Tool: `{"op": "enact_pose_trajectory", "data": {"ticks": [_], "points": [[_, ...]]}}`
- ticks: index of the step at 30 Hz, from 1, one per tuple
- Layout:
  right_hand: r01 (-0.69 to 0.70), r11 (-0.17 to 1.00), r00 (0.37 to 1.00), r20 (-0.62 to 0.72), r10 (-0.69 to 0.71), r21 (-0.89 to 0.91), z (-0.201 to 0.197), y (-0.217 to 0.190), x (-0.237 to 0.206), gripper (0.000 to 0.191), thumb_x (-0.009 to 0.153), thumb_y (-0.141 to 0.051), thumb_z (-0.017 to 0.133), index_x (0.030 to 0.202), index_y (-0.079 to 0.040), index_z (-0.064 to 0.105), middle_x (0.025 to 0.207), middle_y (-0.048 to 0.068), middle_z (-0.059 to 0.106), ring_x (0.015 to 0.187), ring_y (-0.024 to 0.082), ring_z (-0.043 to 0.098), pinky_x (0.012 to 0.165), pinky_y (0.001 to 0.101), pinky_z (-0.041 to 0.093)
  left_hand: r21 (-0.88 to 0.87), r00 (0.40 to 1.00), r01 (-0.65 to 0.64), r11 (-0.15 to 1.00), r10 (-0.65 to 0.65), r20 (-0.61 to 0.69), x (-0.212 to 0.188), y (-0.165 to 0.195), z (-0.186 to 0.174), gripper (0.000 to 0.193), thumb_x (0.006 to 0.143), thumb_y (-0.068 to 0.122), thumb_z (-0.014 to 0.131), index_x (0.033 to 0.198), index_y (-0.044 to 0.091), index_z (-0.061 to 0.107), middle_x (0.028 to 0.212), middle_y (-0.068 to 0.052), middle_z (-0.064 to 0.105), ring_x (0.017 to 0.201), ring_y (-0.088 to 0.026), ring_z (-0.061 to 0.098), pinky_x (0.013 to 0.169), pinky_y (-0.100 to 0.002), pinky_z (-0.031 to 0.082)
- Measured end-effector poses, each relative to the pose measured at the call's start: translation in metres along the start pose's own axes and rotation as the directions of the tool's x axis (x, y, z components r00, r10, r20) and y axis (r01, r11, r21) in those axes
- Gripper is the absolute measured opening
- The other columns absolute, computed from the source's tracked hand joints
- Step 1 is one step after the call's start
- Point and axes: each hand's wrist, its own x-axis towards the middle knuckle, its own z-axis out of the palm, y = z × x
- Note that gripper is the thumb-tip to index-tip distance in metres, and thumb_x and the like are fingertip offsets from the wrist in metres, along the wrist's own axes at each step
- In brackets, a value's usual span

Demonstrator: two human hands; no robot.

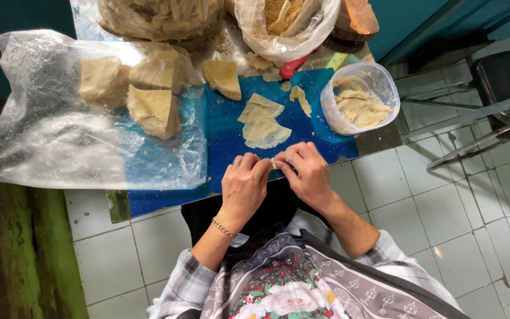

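Both hands meet at the near edge of the blue table. The left hand (244, 184) and right hand (306, 171) pinch a small pale piece of dough (274, 163) between their fingertips. It sits equally close to both; most is hidden, so its long axis cannot be told. Just beyond lie flat dough sheets (261, 125), then a plastic tub (359, 98) toward the right edge, and tan blocks (149, 94) in a clear bag at the left.

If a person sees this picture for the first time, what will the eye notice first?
First, the two hands, left hand and right hand, meeting at the table's near edge and pinching a small pale piece between them. Behind them lie thin pale sheets on the blue mat, and to the left big beige blocks on a clear plastic bag.
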Motion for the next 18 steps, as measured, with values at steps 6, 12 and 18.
{"op": "enact_pose_trajectory", "data": {"ticks": [6, 12, 18], "points": [[0.154, 0.984, 0.988, -0.006, -0.155, -0.089, 0.005, 0.007, -0.005, 0.017, 0.084, -0.011, 0.08, 0.1, -0.014, 0.077, 0.1, -0.003, 0.073, 0.089, 0.019, 0.063, 0.073, 0.0369, 0.042, -0.126, 0.994, 0.106, 0.986, -0.107, -0.007, 0.012, -0.002, -0.003, 0.009, 0.089, 0.014, 0.074, 0.089, 0.009, 0.066, 0.089, -0.006, 0.063, 0.079, -0.03, 0.066, 0.066, -0.041, 0.052], [0.156, 0.957, 0.987, -0.004, -0.162, -0.243, 0.01, 0.006, -0.003, 0.02, 0.084, -0.01, 0.076, 0.103, -0.017, 0.077, 0.102, -0.002, 0.07, 0.096, 0.022, 0.062, 0.078, 0.0371, 0.044, -0.029, 0.993, -0.093, 0.995, 0.091, -0.082, 0.008, -0.002, -0.005, 0.009, 0.088, 0.007, 0.072, 0.095, 0.011, 0.068, 0.091, -0.005, 0.063, 0.081, -0.029, 0.065, 0.068, -0.039, 0.052], [0.207, 0.941, 0.977, 0.002, -0.215, -0.268, 0.005, 0.0, -0.002, 0.023, 0.088, -0.014, 0.074, 0.111, -0.012, 0.072, 0.107, -0.002, 0.071, 0.094, 0.021, 0.062, 0.084, 0.0383, 0.043, -0.128, 0.999, -0.012, 0.992, 0.006, -0.049, 0.009, -0.007, 0.002, 0.011, 0.088, 0.012, 0.074, 0.096, 0.01, 0.066, 0.091, -0.007, 0.061, 0.082, -0.029, 0.065, 0.067, -0.04, 0.052]]}}
